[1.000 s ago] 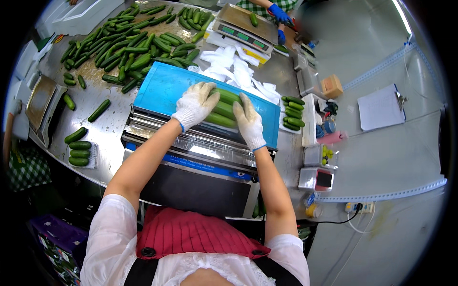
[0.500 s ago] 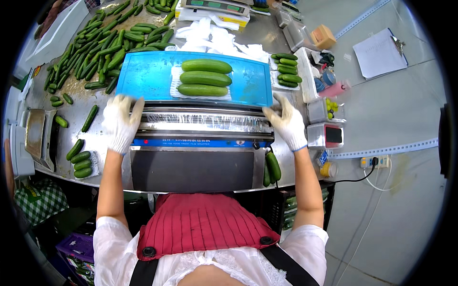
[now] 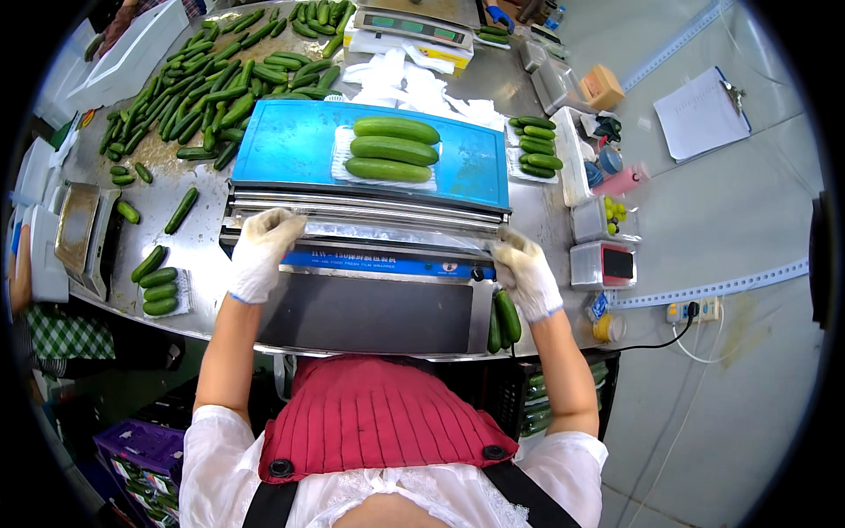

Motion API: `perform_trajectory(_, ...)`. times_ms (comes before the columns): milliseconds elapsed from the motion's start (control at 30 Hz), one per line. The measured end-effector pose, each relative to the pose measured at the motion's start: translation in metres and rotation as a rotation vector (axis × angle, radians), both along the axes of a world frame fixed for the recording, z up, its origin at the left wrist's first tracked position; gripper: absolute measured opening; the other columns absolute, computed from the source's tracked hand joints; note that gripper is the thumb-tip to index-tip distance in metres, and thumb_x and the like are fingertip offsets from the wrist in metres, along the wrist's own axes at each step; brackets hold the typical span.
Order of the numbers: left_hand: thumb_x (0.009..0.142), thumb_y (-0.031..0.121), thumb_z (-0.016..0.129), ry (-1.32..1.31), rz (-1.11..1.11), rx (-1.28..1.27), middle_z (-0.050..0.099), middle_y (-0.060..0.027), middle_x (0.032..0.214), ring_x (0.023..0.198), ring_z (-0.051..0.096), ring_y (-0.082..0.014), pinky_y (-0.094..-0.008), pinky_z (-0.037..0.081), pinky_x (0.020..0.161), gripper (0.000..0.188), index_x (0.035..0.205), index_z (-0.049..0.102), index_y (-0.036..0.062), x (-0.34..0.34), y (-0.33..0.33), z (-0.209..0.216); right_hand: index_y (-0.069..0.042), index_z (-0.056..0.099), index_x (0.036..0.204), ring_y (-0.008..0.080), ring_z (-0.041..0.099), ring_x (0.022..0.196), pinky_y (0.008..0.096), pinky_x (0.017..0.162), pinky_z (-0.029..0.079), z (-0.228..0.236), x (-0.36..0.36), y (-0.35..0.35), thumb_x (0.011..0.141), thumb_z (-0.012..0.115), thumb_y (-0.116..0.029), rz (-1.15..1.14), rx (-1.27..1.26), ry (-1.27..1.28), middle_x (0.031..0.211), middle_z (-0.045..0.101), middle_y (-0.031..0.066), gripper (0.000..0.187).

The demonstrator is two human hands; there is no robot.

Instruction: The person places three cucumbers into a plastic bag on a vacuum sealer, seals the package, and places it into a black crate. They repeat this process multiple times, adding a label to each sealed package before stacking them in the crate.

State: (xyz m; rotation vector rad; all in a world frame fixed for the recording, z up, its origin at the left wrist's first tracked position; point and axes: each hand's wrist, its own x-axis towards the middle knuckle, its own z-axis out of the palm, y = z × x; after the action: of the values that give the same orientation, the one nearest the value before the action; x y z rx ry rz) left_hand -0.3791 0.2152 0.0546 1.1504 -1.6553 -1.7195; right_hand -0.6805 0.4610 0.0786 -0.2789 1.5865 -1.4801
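Both my hands wear white knit gloves. My left hand (image 3: 262,255) pinches the left end of a strip of clear plastic film (image 3: 396,234). At the other end, my right hand (image 3: 526,273) has its fingers closed on the film's edge. The strip stretches between them over the front of the film wrapping machine (image 3: 378,260), just above its blue label panel. Behind the rollers is the machine's blue tray (image 3: 290,145). Three cucumbers (image 3: 393,149) lie there side by side on a white foam net (image 3: 340,154), and no film covers them.
A large heap of cucumbers (image 3: 207,92) covers the back left of the metal table. Foam-netted cucumbers (image 3: 535,145) sit right of the tray, others (image 3: 160,291) at front left. Scales stand left (image 3: 81,229) and behind (image 3: 414,28). Clear boxes (image 3: 607,264) line the right edge.
My hands have come from the tray's sides down toward me, and the left has moved inward. The film's edge is drawn forward between them. The cucumbers stay on the tray.
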Motion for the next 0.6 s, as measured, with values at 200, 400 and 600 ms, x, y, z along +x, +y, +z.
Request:
perform_trajectory(200,0.096,0.03,0.051,0.887,-0.337,0.84,0.034,0.0001,0.063,0.056,0.034,-0.0152,-0.0279,0.031,0.048,0.038,0.062,0.04,0.0148,0.013,0.02,0.033,0.009,0.057,0.116,0.0038,0.032,0.043,0.0197,0.034,0.022,0.069,0.009,0.004,0.083,0.055,-0.004,0.192,-0.181,-0.408,0.061,0.038,-0.0059,0.036)
perform_trajectory(400,0.097,0.025,0.054,1.229,-0.264,0.36,0.067,-0.0158,0.106,0.097,0.063,-0.0264,-0.0373,0.052,0.089,0.027,0.076,0.06,0.0087,-0.046,-0.048,0.116,0.01,0.057,0.123,0.0169,0.065,0.082,0.0253,0.069,0.053,0.114,-0.022,-0.092,0.095,0.059,-0.012,0.02,-0.701,0.151,0.099,0.069,0.0159,0.036)
perform_trajectory(600,0.095,0.026,0.057,-0.313,-0.202,-1.19,0.066,-0.0194,0.111,0.095,0.063,-0.0292,-0.0388,0.048,0.093,0.026,0.081,0.062,0.0046,-0.137,-0.148,0.026,0.004,0.063,0.117,0.0151,0.063,0.087,0.0276,0.08,0.051,-0.008,-0.092,-0.212,0.097,0.059,-0.017,-0.013,-0.3,0.426,0.1,0.069,0.0103,0.03)
